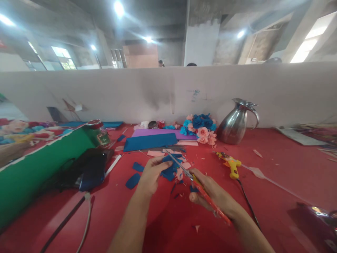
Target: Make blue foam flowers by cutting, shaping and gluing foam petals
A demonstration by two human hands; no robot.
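Observation:
My left hand [152,172] pinches a dark blue piece of crepe paper [169,173] above the red table. In my right hand [210,188] is a pair of scissors [201,191] with red and yellow handles. Their blades cross over the blue paper and point up and to the left. Whether the blades are touching the paper I cannot tell. Cut blue pieces [133,181] lie left of my left hand. Pink paper pieces [186,165] and small scraps are scattered under and behind the hands.
A yellow glue gun [231,166] with a black cord lies to the right. Behind are folded blue paper [150,141], a paper flower bunch [202,126] and a steel jug [235,123]. A green board [47,172], a phone [92,174] and a glass jar [99,133] are left.

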